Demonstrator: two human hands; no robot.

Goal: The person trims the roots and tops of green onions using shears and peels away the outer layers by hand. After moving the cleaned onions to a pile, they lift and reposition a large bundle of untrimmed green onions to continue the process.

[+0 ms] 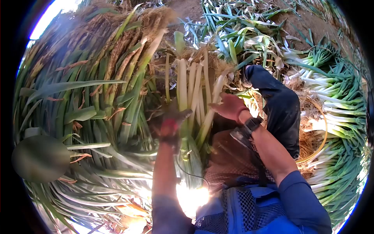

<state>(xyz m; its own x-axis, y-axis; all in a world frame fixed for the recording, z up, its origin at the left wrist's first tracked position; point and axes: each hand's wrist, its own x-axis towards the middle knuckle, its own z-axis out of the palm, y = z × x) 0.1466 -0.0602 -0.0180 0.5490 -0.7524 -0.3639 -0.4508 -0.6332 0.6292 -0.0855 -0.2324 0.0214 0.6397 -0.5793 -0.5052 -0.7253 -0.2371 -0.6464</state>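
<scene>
Several peeled green onions with white stalks [182,84] lie side by side in the middle, roots toward the top. Over their left side is my left hand [171,119], gloved and smeared by motion; its fingers are partly hidden in the blur. My right hand [230,106], in a reddish glove, is beside the stalks on the right, with its fingers apart and nothing seen between them. One slanting stalk [208,119] passes just left of its fingertips.
A large pile of untrimmed onions [89,93] fills the left. Stripped leaves [249,35] litter the soil at the top. Cleaned onions [335,105] line the right, with a yellow hoop [325,132] beside my bent leg [280,105]. A cable [191,173] hangs near my left forearm.
</scene>
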